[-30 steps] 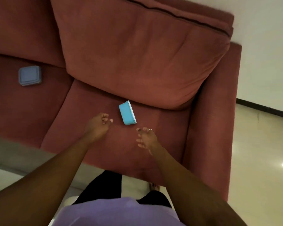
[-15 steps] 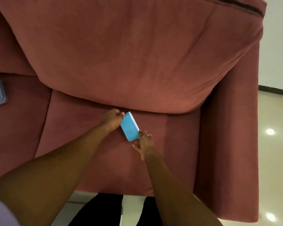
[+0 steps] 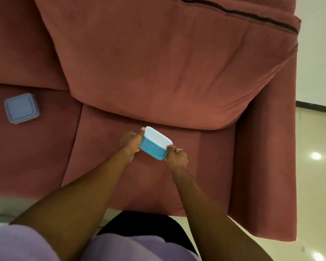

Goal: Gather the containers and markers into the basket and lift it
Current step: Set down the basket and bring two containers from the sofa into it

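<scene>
On the sofa (image 3: 158, 176), left hand (image 3: 131, 141) and right hand (image 3: 177, 158) pinch the tub (image 3: 154, 146) ends. Fingertip grip may slip; no basket visible

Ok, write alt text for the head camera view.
Two bare hands, left hand and right hand, grip the ends of a teal container with a white lid above a red sofa seat. A second, lavender lidded container lies on the seat cushion to the left.

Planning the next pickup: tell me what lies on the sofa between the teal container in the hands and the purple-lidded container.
Nothing: in the head view, only bare red seat cushion and a cushion seam separate the teal container from the purple-lidded container.
</scene>
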